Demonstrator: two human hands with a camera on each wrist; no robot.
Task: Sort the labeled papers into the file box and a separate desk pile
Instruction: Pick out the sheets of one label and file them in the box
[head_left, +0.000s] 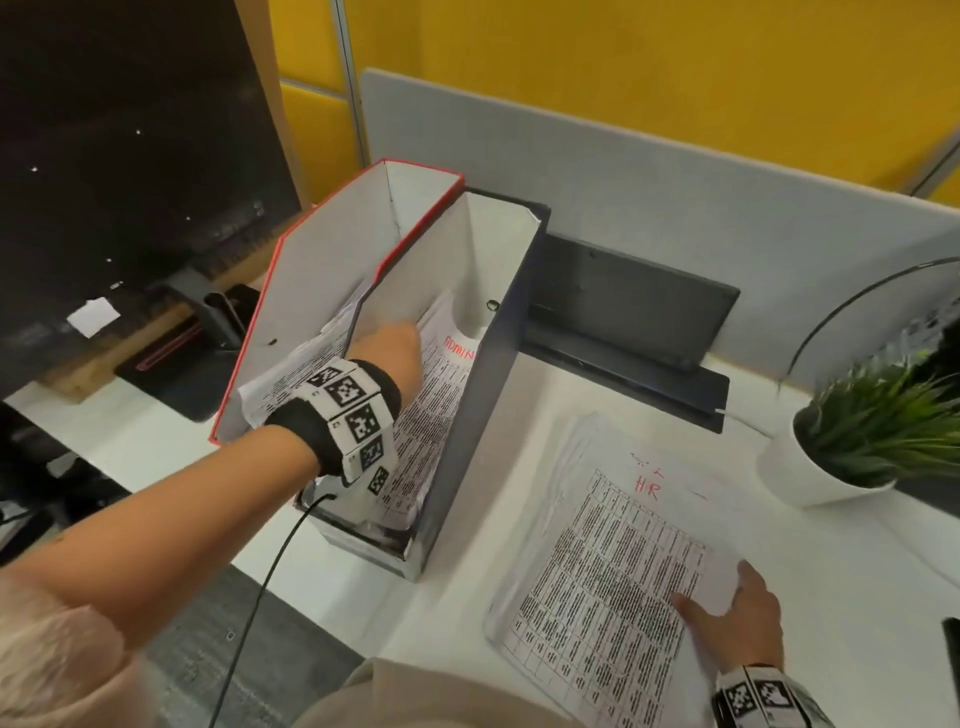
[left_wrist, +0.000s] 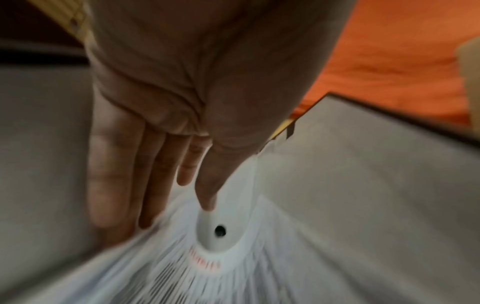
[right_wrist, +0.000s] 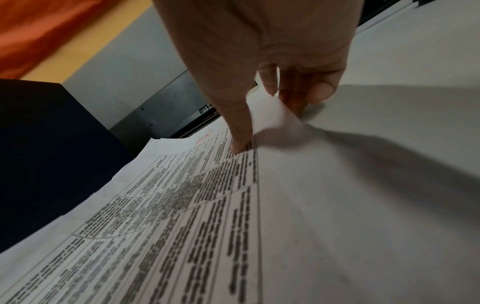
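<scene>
A dark blue file box (head_left: 483, 415) stands open on the white desk, and a printed sheet marked ADMIN in red (head_left: 441, 405) leans inside it. My left hand (head_left: 395, 343) reaches deep into this box, fingers straight (left_wrist: 116, 174) and thumb tip touching the blurred sheet (left_wrist: 259, 267). To its left a red-edged file box (head_left: 322, 270) holds more printed papers. A desk pile topped by a sheet marked HR (head_left: 608, 561) lies to the right. My right hand (head_left: 727, 608) pinches that sheet's lifted right edge (right_wrist: 275, 115), thumb on top and fingers underneath.
A potted plant (head_left: 857, 431) in a white pot stands at the right. A dark monitor (head_left: 130, 156) fills the left, and a grey partition (head_left: 623, 171) with a black cable flap (head_left: 623, 312) runs behind the boxes. A black cable (head_left: 260, 597) hangs from my left wrist.
</scene>
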